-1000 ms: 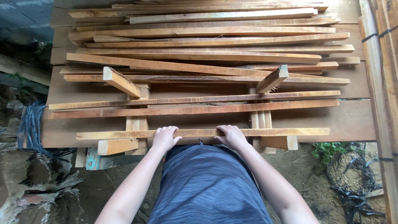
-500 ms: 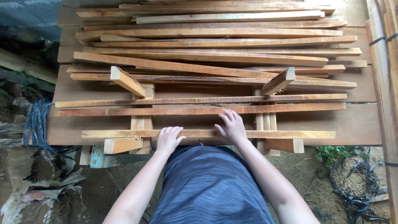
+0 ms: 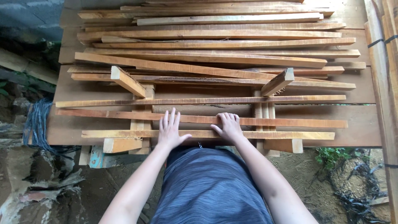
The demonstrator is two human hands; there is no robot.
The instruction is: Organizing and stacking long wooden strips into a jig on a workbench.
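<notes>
From here I see my left hand (image 3: 171,132) lying flat with its fingers spread, palm down across the nearest pale slat (image 3: 207,134) and fingertips reaching onto the reddish slat (image 3: 257,121) just beyond it at 12 o'clock; it grips nothing. My right hand (image 3: 227,127) rests on those same two slats with fingers curled together over the reddish one, pressing rather than clamping, as far as I can tell. Both slats lie crosswise on two short upright-stacked wooden bearers (image 3: 140,124), which I judge keep them off the brown board table (image 3: 365,124) for airing. The loose slat pile (image 3: 215,45) sits at 12 o'clock. At 9 o'clock hangs a bundle of blue cord (image 3: 36,124); at 3 o'clock, planks (image 3: 387,83) bound with a dark strap. I see no packages, labels or signs.
</notes>
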